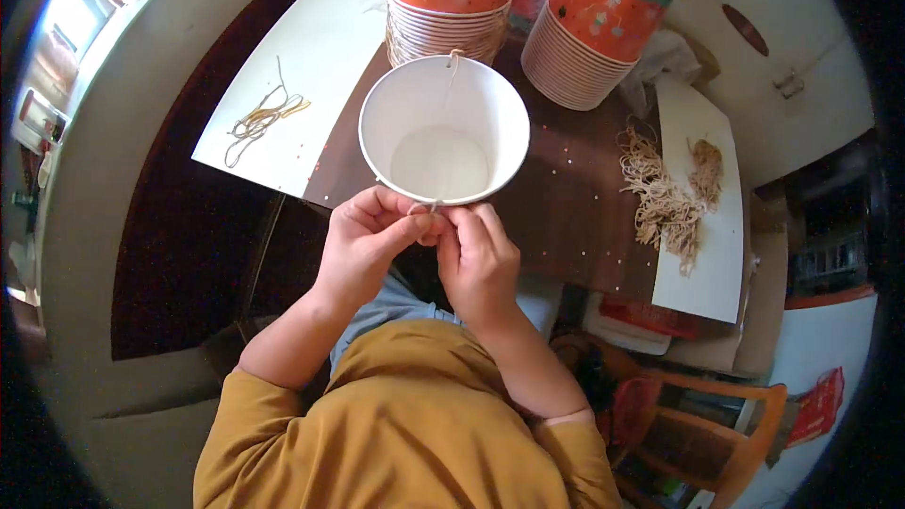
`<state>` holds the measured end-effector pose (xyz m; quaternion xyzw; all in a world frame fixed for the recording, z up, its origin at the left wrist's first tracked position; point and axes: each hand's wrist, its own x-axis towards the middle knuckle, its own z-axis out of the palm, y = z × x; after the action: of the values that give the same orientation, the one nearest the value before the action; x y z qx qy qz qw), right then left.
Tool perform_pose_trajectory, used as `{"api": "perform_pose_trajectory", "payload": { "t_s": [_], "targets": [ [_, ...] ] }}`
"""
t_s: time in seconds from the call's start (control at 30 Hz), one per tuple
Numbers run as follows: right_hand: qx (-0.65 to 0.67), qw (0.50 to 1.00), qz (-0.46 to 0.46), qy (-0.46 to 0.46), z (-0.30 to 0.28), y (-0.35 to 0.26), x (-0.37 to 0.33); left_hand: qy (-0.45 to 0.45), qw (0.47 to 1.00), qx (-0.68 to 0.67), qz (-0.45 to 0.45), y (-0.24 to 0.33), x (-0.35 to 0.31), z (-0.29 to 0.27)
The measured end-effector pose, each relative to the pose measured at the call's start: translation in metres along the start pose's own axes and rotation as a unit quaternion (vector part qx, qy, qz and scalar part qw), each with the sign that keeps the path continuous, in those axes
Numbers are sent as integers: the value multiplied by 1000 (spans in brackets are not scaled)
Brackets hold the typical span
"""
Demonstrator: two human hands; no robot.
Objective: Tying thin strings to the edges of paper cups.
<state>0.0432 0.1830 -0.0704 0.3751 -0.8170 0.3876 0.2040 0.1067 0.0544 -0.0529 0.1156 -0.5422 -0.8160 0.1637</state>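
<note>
A round paper bucket (509, 123), white inside, stands on the brown tabletop in front of me with its mouth facing up. A short beige cord (436, 205) shows at its near rim, between my fingertips. My left hand (368, 236) pinches this cord from the left, and my right hand (479, 250) pinches it from the right. Both hands touch each other just below the rim. How the cord is looped is partly hidden by my fingers. At the far rim another piece of cord (455, 57) passes through the wall, a thin strand hanging inside.
Behind the bucket rises a tall stack of orange paper buckets (448, 24). A second stack (580, 52) leans at the right. Loose cords (259, 123) lie on the white board at left, and a tangled pile of cords (660, 193) lies at right. A wooden chair (745, 429) stands lower right.
</note>
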Motion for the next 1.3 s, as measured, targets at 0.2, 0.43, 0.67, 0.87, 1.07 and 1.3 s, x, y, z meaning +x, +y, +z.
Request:
{"api": "perform_pose_trajectory", "payload": {
  "t_s": [0.2, 0.43, 0.67, 0.87, 1.07, 1.3],
  "targets": [
    [529, 809, 227, -122, 5, 2, 8, 49, 995, -68, -54, 2, -5, -8],
    [741, 550, 368, -118, 10, -1, 5, 59, 998, 9, 10, -1, -10, -6],
    [738, 523, 405, -132, 8, -2, 8, 79, 964, 200, 156, -3, -12, -2],
    [698, 588, 404, -58, 15, -11, 5, 87, 966, 194, 146, -4, -13, -1],
    [407, 894, 187, -19, 22, 1, 6, 86, 985, 138, 65, 1, -14, -2],
    [501, 822, 249, -104, 12, -6, 10, 94, 980, 138, 108, -5, -15, -6]
  ]
}}
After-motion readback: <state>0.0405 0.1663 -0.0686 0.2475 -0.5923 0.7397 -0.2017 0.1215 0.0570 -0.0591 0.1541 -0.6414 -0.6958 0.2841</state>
